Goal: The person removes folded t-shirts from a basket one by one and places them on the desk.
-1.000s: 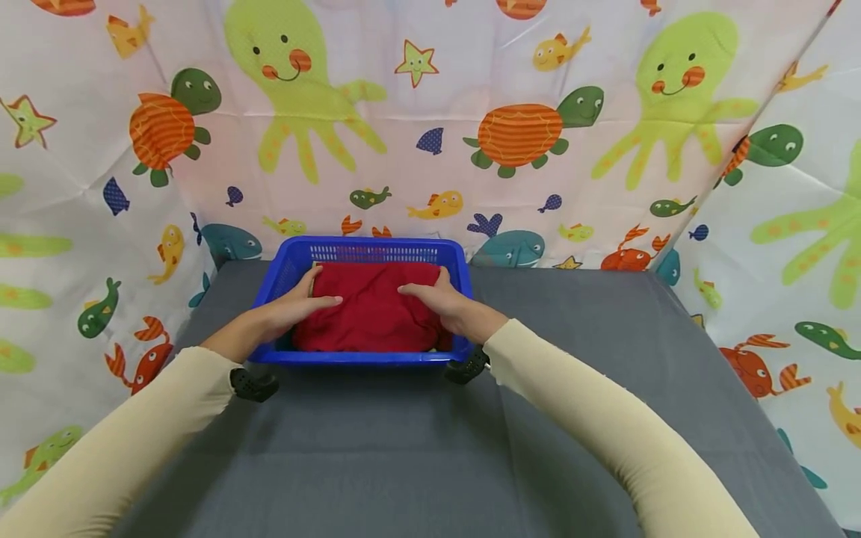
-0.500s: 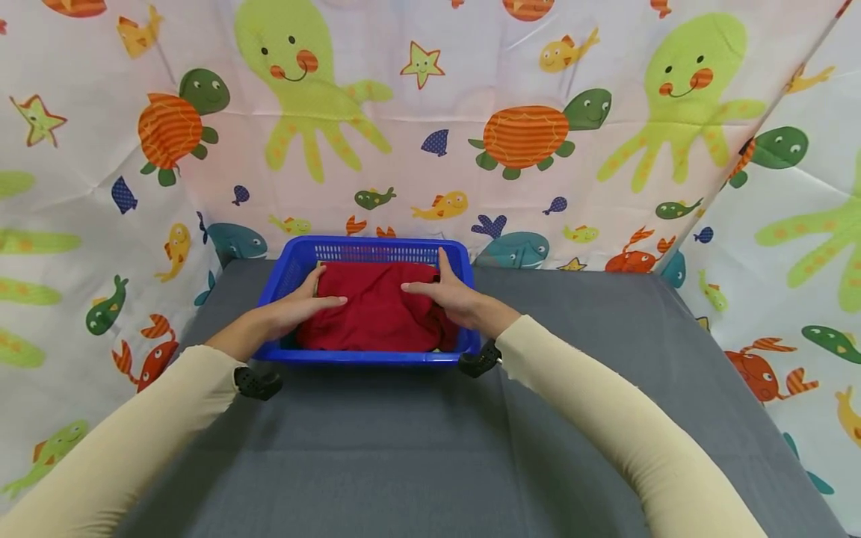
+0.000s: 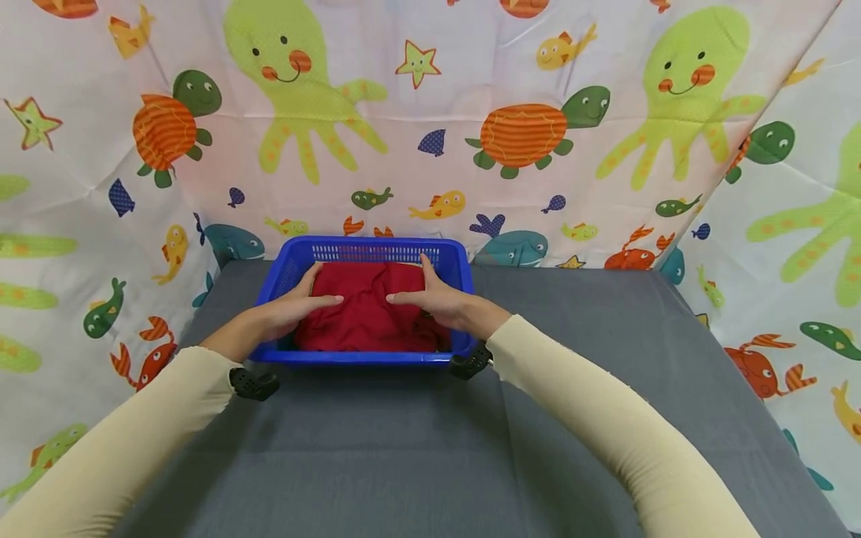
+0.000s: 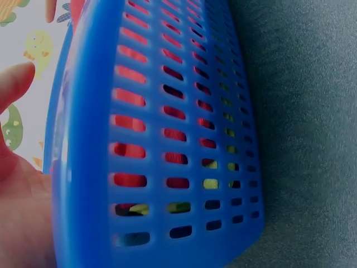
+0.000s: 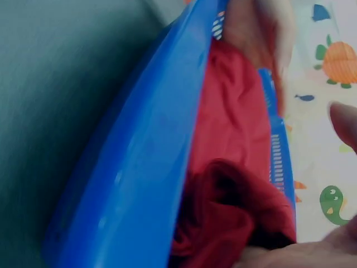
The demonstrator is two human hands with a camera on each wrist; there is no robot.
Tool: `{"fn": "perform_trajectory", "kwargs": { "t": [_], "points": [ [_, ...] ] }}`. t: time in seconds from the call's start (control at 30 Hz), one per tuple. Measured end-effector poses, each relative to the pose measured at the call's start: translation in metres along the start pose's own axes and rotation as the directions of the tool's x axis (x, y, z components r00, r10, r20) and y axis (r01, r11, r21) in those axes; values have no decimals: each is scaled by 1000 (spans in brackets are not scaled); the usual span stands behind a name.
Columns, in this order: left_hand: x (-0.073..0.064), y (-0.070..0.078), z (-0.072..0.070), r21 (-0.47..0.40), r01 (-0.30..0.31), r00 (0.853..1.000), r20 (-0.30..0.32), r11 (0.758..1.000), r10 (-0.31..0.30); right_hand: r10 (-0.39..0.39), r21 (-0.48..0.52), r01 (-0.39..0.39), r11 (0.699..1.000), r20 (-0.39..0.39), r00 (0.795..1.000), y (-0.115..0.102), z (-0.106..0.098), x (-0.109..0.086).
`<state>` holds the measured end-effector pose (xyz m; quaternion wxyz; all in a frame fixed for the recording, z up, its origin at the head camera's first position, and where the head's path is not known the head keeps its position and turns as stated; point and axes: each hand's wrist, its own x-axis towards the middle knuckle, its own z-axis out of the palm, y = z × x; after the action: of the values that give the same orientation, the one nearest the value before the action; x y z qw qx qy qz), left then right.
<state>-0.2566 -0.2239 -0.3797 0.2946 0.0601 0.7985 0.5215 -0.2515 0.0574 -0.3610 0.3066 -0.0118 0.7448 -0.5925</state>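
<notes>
A red cloth (image 3: 363, 306), folded into a pad with soft wrinkles, fills most of a blue plastic basket (image 3: 383, 359). My left hand (image 3: 289, 310) lies along the cloth's left side, thumb stretched over its top and the other fingers down beside it. At the right side, my right hand (image 3: 447, 302) presses in against the cloth, its index finger straight and its thumb pointing inward. In the right wrist view the cloth bunches into a loose fold near that hand, whose thumb (image 5: 345, 125) stands apart from it. The lower fingers of both hands are partly hidden.
The basket stands at the back of a table with a grey cover (image 3: 403, 448). Through its slotted side, something yellow-green (image 4: 211, 183) shows below the red cloth. A curtain (image 3: 430, 149) printed with sea animals hangs behind and at both sides.
My right hand first shifted slightly to the right, then came back left, and the cloth's right edge moved inward with it. My left hand has stayed nearly in place.
</notes>
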Motion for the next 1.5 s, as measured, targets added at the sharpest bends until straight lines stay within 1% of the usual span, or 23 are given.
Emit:
{"fn": "perform_trajectory", "kwargs": {
  "t": [0.07, 0.13, 0.23, 0.37, 0.47, 0.6, 0.7, 0.77, 0.87, 1.03, 1.13, 1.37, 1.5],
  "points": [
    [0, -1, -1, -1, -2, 1000, 6, 1000, 2, 21, -94, -19, 995, 22, 1000, 2, -2, 0],
    [1, -2, -1, 6, 2, 1000, 13, 1000, -2, 29, -160, -21, 987, 47, 998, 5, -3, 0],
    [3, -3, -2, 21, 7, 1000, 28, 1000, -7, 32, -191, -16, 981, 81, 996, 7, -4, 1],
    [5, -4, -1, -6, -4, 998, 56, 1000, 4, 13, -166, 8, 986, 122, 992, 9, -8, 7],
    [5, -5, -1, -57, 10, 998, 70, 998, -6, 1, -142, 23, 990, 167, 986, 11, -13, 11],
    [4, -6, -2, -128, 42, 996, 86, 991, -31, 14, -121, 15, 993, 231, 973, 11, -16, 13],
    [5, -7, -2, -146, 45, 994, 104, 988, -30, 23, -116, 7, 993, 257, 966, 10, -17, 14],
    [5, -7, -2, -135, 38, 993, 113, 990, -23, 19, -107, 9, 994, 261, 965, 10, -17, 14],
    [7, -8, -1, -115, 24, 993, 117, 993, -10, -7, -91, 31, 995, 252, 968, 11, -17, 14],
    [6, -9, -3, -113, 10, 996, 84, 994, 0, -71, -92, 91, 992, 203, 977, 12, -19, 13],
    [5, -10, -4, -112, 12, 998, 65, 994, -5, -94, -114, 115, 987, 181, 979, 13, -22, 12],
    [1, -13, -8, -117, 12, 999, 49, 993, -6, -129, -179, 165, 970, 200, 971, 16, -28, 11],
    [-3, -13, -11, -137, 3, 999, 39, 991, 3, -130, -152, 161, 975, 199, 971, 17, -33, 11]
  ]
}}
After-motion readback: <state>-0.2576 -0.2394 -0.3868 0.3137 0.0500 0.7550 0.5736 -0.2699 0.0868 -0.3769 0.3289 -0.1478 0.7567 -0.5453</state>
